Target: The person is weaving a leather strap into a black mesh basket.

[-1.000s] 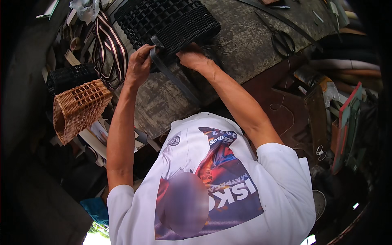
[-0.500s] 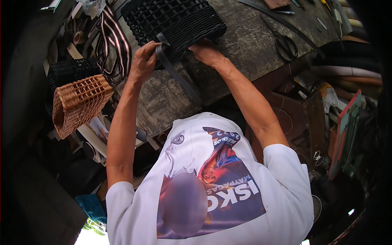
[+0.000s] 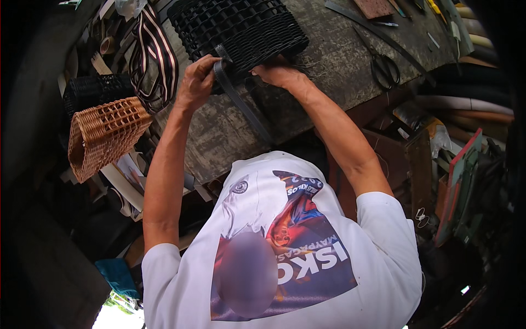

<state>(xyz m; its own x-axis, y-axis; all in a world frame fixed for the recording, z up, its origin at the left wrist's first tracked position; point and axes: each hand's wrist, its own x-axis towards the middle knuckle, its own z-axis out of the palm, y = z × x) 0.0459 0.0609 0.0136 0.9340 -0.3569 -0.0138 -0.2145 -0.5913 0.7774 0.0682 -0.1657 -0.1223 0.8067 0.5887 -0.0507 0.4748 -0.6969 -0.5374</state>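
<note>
stretched forward, the left hand [image 3: 198, 83] pinches the dark strap [image 3: 234, 95] at the near edge of the black woven basket [image 3: 246, 38], which is on the worktable [image 3: 211, 143]; the right hand [image 3: 276, 75] angles inward at that edge, fingertips partly hidden, so i cannot tell its grip.
</note>
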